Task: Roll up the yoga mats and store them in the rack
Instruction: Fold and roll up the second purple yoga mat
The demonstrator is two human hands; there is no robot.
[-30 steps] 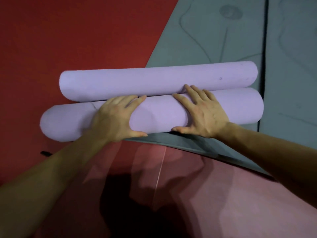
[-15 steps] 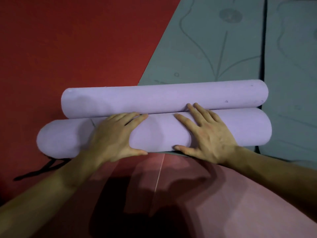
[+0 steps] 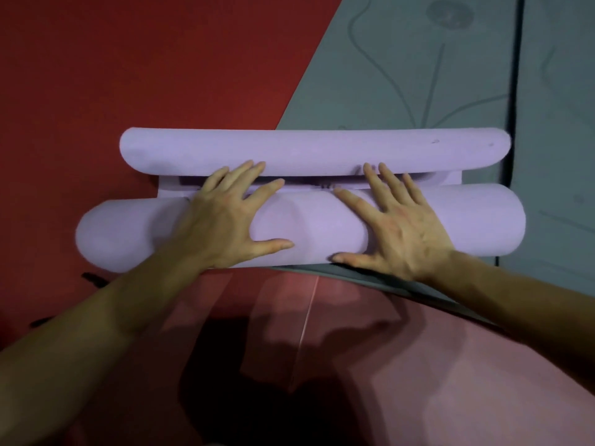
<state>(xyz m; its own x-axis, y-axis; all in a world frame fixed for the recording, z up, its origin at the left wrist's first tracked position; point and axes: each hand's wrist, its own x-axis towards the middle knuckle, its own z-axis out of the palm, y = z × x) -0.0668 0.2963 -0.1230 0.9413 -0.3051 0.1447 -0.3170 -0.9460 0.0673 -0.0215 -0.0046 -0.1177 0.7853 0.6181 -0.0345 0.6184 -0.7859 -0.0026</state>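
Rolls of purple mat (image 3: 309,230) have parted (left hand (image 3: 222,226), right hand (image 3: 402,233) flat)

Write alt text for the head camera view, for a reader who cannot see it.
The left hand and right hand press flat on the near purple roll; a second purple roll lies at their fingertips. Underneath are a red surface, a grey mat and a pink surface.
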